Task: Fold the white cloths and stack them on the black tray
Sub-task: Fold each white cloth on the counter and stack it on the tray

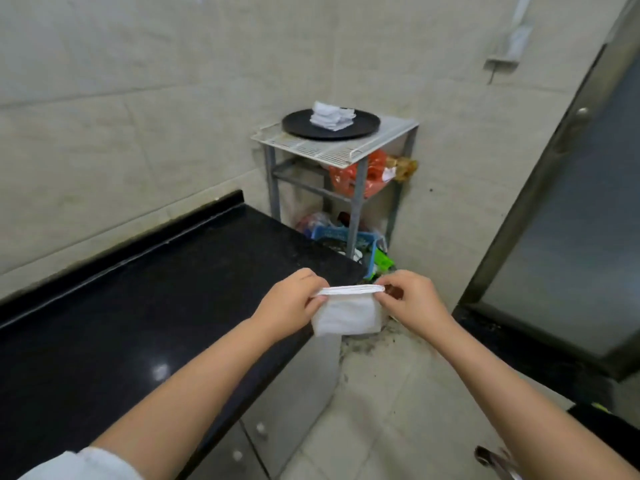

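Observation:
A folded white cloth [348, 314] hangs in the air between my hands, past the right end of the counter. My left hand [289, 301] pinches its upper left corner and my right hand [414, 297] pinches its upper right corner. The top edge shows several layers. Farther back, a round black tray [301, 124] sits on a white wire rack top, holding a small stack of folded white cloths [330, 115] near its right side.
A black stone counter [138, 306] runs along the left, with metal cabinet doors [298, 393] below. The grey metal rack [358, 202] in the corner holds orange bags and a blue basket [341, 235]. A glass door [561, 237] stands at right. Tiled floor lies below.

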Tool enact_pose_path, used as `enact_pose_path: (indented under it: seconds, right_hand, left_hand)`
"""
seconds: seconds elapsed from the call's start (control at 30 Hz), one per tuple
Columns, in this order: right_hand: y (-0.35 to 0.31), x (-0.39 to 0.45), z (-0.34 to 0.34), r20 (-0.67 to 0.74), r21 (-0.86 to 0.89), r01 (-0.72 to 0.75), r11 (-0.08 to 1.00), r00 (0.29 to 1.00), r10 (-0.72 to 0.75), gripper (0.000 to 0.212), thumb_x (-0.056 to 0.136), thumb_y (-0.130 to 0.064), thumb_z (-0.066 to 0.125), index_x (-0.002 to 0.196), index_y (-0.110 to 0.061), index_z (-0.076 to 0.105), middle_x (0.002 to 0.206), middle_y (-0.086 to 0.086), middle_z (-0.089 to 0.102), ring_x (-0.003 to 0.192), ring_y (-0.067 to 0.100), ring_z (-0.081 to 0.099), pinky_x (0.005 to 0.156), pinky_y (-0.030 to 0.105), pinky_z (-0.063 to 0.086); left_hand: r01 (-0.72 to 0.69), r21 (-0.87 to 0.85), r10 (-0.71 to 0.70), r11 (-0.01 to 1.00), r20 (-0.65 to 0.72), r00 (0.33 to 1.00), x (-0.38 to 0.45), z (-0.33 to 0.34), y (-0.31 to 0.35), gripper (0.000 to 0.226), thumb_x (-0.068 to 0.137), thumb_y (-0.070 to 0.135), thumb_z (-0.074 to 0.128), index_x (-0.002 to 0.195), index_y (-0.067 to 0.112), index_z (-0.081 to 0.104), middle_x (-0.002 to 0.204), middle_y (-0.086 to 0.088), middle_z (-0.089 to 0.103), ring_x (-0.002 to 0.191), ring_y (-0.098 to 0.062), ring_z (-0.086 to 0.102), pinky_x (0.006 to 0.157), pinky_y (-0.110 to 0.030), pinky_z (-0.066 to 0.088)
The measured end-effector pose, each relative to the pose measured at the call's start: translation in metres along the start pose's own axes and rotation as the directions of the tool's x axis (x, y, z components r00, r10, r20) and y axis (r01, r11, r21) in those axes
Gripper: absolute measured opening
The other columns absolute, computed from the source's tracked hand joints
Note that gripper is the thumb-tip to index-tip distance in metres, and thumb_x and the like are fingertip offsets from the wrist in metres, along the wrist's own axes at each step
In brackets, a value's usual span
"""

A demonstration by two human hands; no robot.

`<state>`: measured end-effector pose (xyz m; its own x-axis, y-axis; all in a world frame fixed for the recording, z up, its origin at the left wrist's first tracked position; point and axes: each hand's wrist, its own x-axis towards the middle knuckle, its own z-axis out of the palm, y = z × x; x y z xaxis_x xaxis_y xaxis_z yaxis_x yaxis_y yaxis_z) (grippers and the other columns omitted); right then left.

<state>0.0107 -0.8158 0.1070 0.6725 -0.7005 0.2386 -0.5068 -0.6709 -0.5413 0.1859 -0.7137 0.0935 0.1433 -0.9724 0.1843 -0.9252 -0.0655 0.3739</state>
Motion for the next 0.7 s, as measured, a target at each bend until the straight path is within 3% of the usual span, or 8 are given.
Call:
enact_pose_path:
  seconds: [0.07,0.13,0.2,0.27,0.43,0.53,0.63,0.7]
  right_hand:
    - [0.022,0.026,-0.027,0.013,0.02,-0.04,0.999,0.999,0.039,0.018,0.084,-0.007,0.06,0.099,-0.002,0.07,0.095,0.012,0.068,0.092,0.025,0.06,0.073,0.021,0.034]
    - [0.046,0.061,-0.051,0.01,0.087,-0.081,0.993,0.997,0.08,0.012,0.084,-0.006,0.06,0.089,-0.009,0.07,0.083,0.005,0.064,0.074,0.013,0.06,0.069,0.018,0.037]
    - [0.063,0.1,-0.071,0.053,0.229,-0.131,0.965,0.991,0.122,0.023,0.083,-0.001,0.058,0.068,-0.018,0.062,0.065,0.004,0.061,0.047,-0.002,0.057,0.054,0.016,0.043]
    - [0.079,0.145,-0.089,0.08,0.308,-0.145,0.94,0.989,0.126,0.033,0.083,0.005,0.057,0.06,-0.02,0.056,0.058,0.004,0.057,0.035,-0.003,0.054,0.04,0.009,0.04]
    - [0.109,0.272,-0.131,0.137,0.348,-0.113,0.931,0.988,0.068,0.029,0.083,0.004,0.058,0.063,-0.017,0.055,0.05,-0.004,0.062,0.038,-0.003,0.058,0.04,0.008,0.044]
    - [0.123,0.334,-0.15,0.2,0.408,-0.119,0.905,0.979,0.039,0.026,0.084,0.004,0.058,0.066,-0.013,0.055,0.053,-0.003,0.064,0.042,-0.002,0.062,0.047,0.01,0.052]
    - [0.137,0.395,-0.167,0.198,0.418,-0.075,0.906,0.98,-0.01,0.027,0.083,0.005,0.06,0.064,-0.014,0.056,0.058,-0.001,0.061,0.043,-0.003,0.061,0.048,0.011,0.052]
    - [0.146,0.434,-0.174,0.201,0.427,-0.051,0.903,0.979,-0.039,0.027,0.083,0.005,0.06,0.064,-0.013,0.056,0.059,0.001,0.061,0.042,-0.003,0.06,0.046,0.01,0.051]
  left_hand:
    - [-0.033,-0.025,0.032,0.999,-0.019,0.999,0.047,0.0,0.013,0.025,0.093,0.019,0.051,0.115,0.01,0.061,0.11,-0.005,0.058,0.107,-0.018,0.052,0.085,-0.022,0.037]
    - [-0.074,-0.01,0.074,0.997,-0.021,0.997,0.094,-0.003,0.023,0.025,0.093,0.019,0.052,0.115,0.01,0.062,0.108,-0.006,0.059,0.104,-0.018,0.053,0.078,-0.017,0.032]
    - [-0.103,0.001,0.103,0.995,-0.028,0.994,0.139,-0.009,0.027,0.026,0.092,0.019,0.054,0.115,0.01,0.062,0.108,-0.006,0.06,0.104,-0.018,0.053,0.073,-0.014,0.026]
    - [-0.098,0.006,0.098,0.995,-0.07,0.993,0.188,-0.018,0.025,0.027,0.091,0.018,0.056,0.115,0.009,0.063,0.109,-0.007,0.062,0.104,-0.02,0.054,0.071,-0.014,0.026]
    - [-0.061,0.02,0.063,0.998,-0.143,0.988,0.305,-0.048,0.009,0.023,0.088,0.012,0.059,0.109,0.005,0.066,0.105,-0.01,0.066,0.095,-0.022,0.057,0.068,-0.018,0.029]
    - [0.011,0.012,-0.009,1.0,-0.169,0.985,0.364,-0.068,0.0,0.025,0.087,0.011,0.06,0.111,0.007,0.065,0.092,0.002,0.06,0.078,-0.015,0.055,0.069,-0.017,0.033]
    - [0.101,-0.1,-0.12,0.99,-0.216,0.969,0.417,-0.084,-0.011,0.017,0.085,0.007,0.062,0.101,0.006,0.067,0.069,0.014,0.053,0.059,-0.002,0.05,0.055,-0.005,0.038]
    - [0.142,-0.149,-0.174,0.979,-0.232,0.957,0.444,-0.087,-0.018,0.014,0.085,0.007,0.062,0.098,0.007,0.067,0.067,0.008,0.056,0.058,-0.001,0.05,0.053,-0.002,0.04]
